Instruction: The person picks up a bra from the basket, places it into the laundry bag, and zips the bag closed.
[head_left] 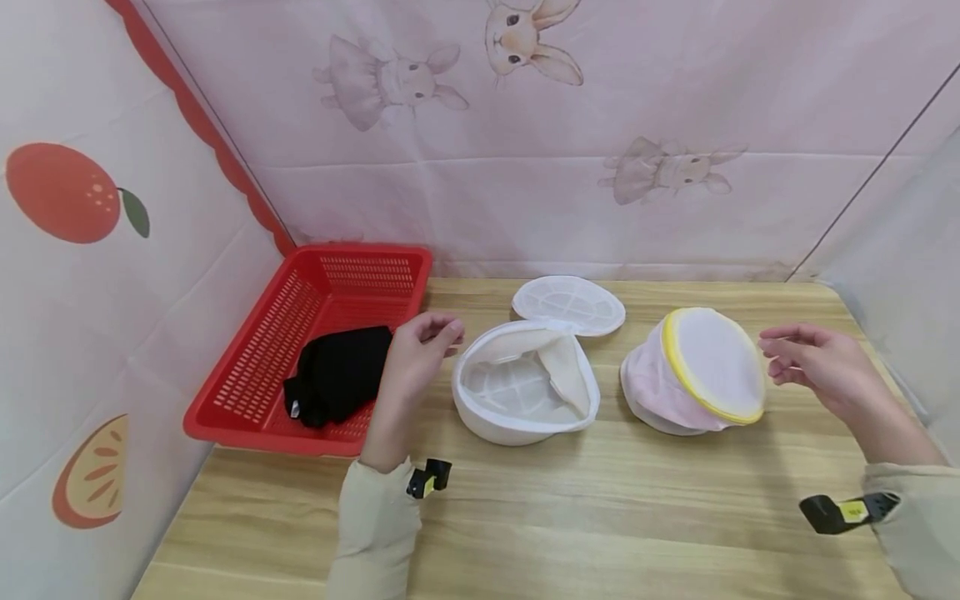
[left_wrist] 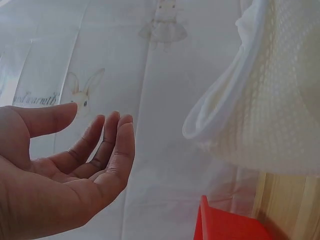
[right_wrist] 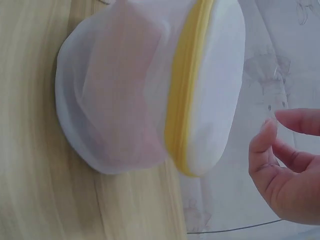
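Note:
A white mesh laundry bag (head_left: 498, 427) stands on the table with its round lid (head_left: 568, 304) folded back and its mouth facing up. My left hand (head_left: 420, 354) hovers just left of that bag, its fingers loosely bent and apart from it; the left wrist view shows the same hand (left_wrist: 75, 180) with nothing in it. Farther right sits a pink-and-white mesh bag (head_left: 652, 387) with a yellow-edged lid that lies tilted over its top. Beside it, on the right, my right hand (head_left: 828, 371) is in the air with relaxed fingers, holding nothing and not touching the bag.
A red plastic basket (head_left: 251, 358) at the left holds a bundle of black cloth (head_left: 345, 375). The wooden table (head_left: 570, 517) runs back to a pink curtain (head_left: 525, 200) printed with rabbits. White sheets with fruit prints (head_left: 67, 192) close off the left side.

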